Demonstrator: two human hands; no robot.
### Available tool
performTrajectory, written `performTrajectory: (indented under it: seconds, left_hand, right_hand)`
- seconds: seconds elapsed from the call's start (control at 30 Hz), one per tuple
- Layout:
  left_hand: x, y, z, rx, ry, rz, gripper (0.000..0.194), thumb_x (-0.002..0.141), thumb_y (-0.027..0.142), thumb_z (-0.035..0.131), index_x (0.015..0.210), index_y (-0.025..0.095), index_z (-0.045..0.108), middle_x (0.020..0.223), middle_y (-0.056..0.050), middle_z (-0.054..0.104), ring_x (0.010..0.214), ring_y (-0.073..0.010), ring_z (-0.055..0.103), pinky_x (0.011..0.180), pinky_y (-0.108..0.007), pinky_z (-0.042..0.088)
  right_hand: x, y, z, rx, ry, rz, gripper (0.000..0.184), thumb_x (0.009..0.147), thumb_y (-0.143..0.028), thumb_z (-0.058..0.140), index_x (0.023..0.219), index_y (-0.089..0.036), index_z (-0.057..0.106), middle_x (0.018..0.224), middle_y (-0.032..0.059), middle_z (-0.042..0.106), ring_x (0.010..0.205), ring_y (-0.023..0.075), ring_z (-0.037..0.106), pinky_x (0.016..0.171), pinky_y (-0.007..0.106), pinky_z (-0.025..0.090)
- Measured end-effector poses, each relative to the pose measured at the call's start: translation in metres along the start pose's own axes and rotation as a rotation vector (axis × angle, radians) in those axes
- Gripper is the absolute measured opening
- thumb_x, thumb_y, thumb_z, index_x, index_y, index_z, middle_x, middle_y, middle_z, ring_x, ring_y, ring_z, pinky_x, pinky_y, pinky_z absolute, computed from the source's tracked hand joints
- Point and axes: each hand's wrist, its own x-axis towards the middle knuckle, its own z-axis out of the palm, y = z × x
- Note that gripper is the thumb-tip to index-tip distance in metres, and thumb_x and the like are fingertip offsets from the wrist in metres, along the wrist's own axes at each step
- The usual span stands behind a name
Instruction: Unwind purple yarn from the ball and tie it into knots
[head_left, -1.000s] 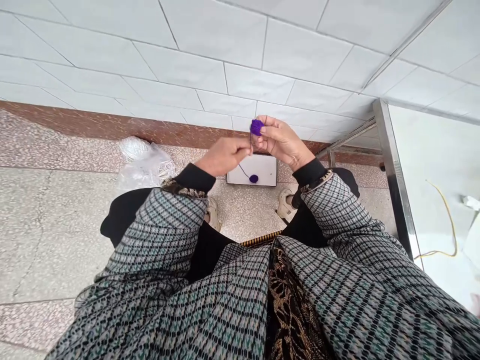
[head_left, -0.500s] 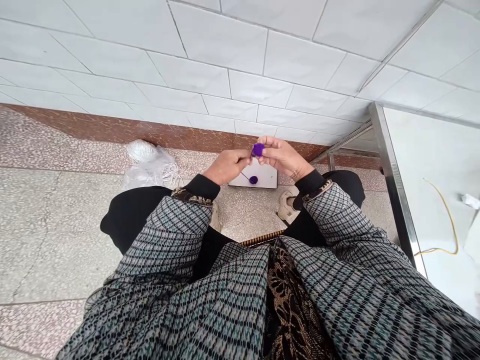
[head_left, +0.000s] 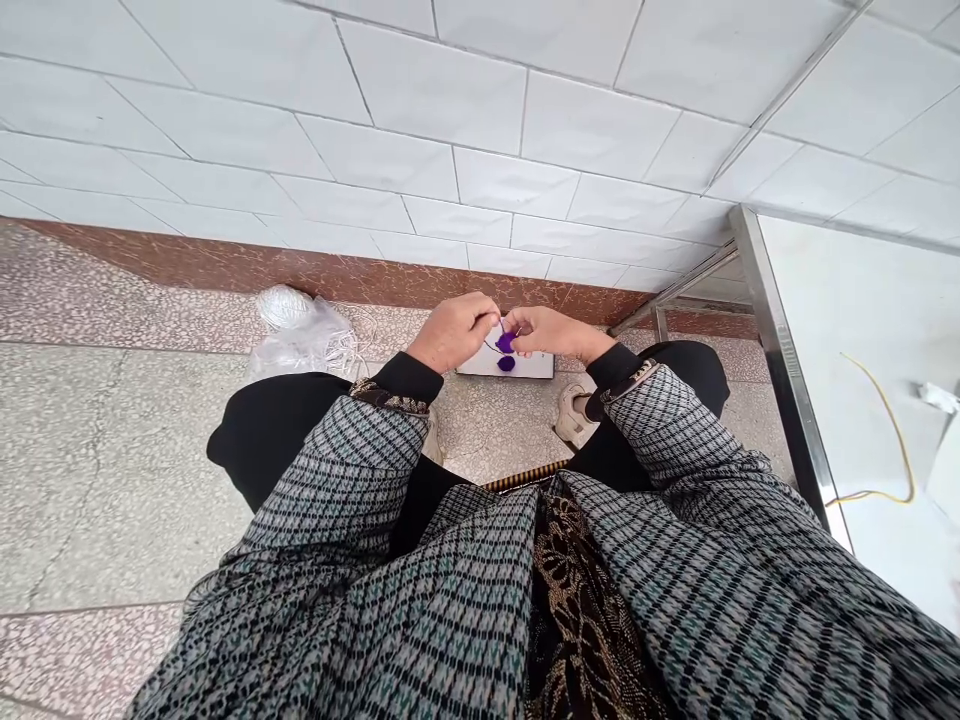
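Observation:
A small purple piece of yarn work is pinched in the fingers of my right hand. My left hand, just to its left, pinches a purple strand of yarn that loops across to the piece. Below both hands, a dark purple ball of yarn rests on a white flat board or box with a dark edge. Whether a hook or needle is in either hand is too small to tell.
To the left on the floor lie a white ball of yarn and a clear plastic bag. At the right stands a metal-edged table with a yellow cord. A tiled wall rises ahead, and my shoe is below.
My right hand has come down with the purple piece, turning over it. My left hand has risen slightly, and the strand between the hands now forms a wider loop.

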Motion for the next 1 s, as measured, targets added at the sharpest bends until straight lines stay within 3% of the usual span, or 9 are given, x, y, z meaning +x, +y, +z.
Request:
performTrajectory:
  seconds: [0.1,0.2,0.33,0.43,0.53,0.63,0.73,0.87,1.0]
  left_hand:
    - [0.002,-0.004,0.000,-0.016,-0.007,-0.133,0.020,0.089,0.030,0.051,0.072,0.020,0.056,0.074,-0.005,0.062,0.074,-0.0200,0.055,0.071,-0.032,0.041]
    - [0.000,0.003,0.006,-0.115,-0.183,-0.096,0.022,0.089,0.031,0.051,0.072,0.019,0.057,0.066,0.000,0.056,0.065,-0.0162,0.050,0.066,-0.029,0.037]
    - [-0.003,0.016,0.010,-0.162,-0.399,0.085,0.027,0.093,0.032,0.050,0.073,0.018,0.062,0.069,-0.001,0.060,0.064,-0.0142,0.051,0.067,-0.027,0.039]
    - [-0.003,0.017,0.005,-0.135,-0.315,0.125,0.027,0.093,0.032,0.051,0.072,0.018,0.062,0.074,-0.003,0.064,0.070,-0.0159,0.057,0.071,-0.029,0.043]
    - [-0.001,0.010,-0.004,-0.101,-0.126,0.049,0.023,0.091,0.030,0.052,0.076,0.019,0.065,0.080,-0.006,0.068,0.076,-0.0184,0.060,0.077,-0.031,0.048]
    - [0.001,0.000,-0.010,-0.063,0.017,-0.085,0.020,0.088,0.029,0.053,0.077,0.018,0.066,0.084,-0.007,0.071,0.080,-0.0199,0.061,0.080,-0.031,0.048]
    - [0.002,-0.005,-0.008,-0.055,0.051,-0.201,0.021,0.087,0.032,0.053,0.076,0.018,0.066,0.077,-0.005,0.069,0.075,-0.0190,0.058,0.076,-0.031,0.046]
    - [0.001,0.002,0.006,-0.145,-0.206,-0.084,0.024,0.088,0.034,0.053,0.075,0.018,0.065,0.069,-0.002,0.063,0.067,-0.0164,0.055,0.069,-0.029,0.042]
    - [-0.001,0.015,0.010,-0.194,-0.415,0.106,0.027,0.091,0.034,0.054,0.072,0.018,0.064,0.072,-0.003,0.066,0.067,-0.0151,0.056,0.069,-0.028,0.043]
  right_hand:
    - [-0.005,-0.011,-0.003,0.441,0.032,-0.110,0.025,0.073,-0.006,0.075,0.089,-0.019,0.060,0.075,-0.0041,0.063,0.060,0.0074,0.054,0.060,0.021,0.050]
    - [-0.001,-0.016,-0.006,0.721,0.202,-0.252,0.029,0.076,-0.016,0.081,0.091,-0.020,0.057,0.076,-0.0047,0.062,0.064,0.0069,0.055,0.064,0.019,0.053]
    - [0.012,-0.009,-0.004,0.567,0.337,-0.131,0.025,0.081,-0.007,0.074,0.088,-0.019,0.054,0.069,-0.0059,0.059,0.060,0.0067,0.056,0.062,0.018,0.051]
    - [0.014,-0.001,0.000,0.119,0.306,-0.034,0.025,0.078,0.004,0.068,0.082,-0.018,0.057,0.065,-0.0055,0.059,0.056,0.0076,0.053,0.055,0.020,0.043]
    - [0.008,0.001,0.002,-0.177,0.110,-0.017,0.028,0.071,0.009,0.067,0.081,-0.016,0.063,0.068,-0.0045,0.062,0.056,0.0086,0.054,0.054,0.022,0.041]
    - [-0.001,-0.003,0.001,0.010,-0.058,-0.042,0.028,0.070,0.006,0.065,0.087,-0.016,0.063,0.074,-0.0040,0.065,0.059,0.0084,0.057,0.059,0.023,0.047]
    - [-0.006,-0.010,-0.004,0.365,-0.044,-0.145,0.026,0.073,-0.005,0.074,0.090,-0.018,0.059,0.080,-0.0031,0.065,0.061,0.0077,0.056,0.062,0.023,0.051]
    - [0.000,-0.014,-0.011,0.610,0.246,-0.318,0.035,0.078,-0.019,0.084,0.094,-0.022,0.053,0.082,-0.0039,0.062,0.068,0.0089,0.058,0.067,0.022,0.053]
    - [0.013,-0.005,-0.007,0.334,0.367,-0.145,0.029,0.081,-0.001,0.070,0.088,-0.021,0.050,0.072,-0.0059,0.058,0.059,0.0084,0.055,0.061,0.022,0.049]
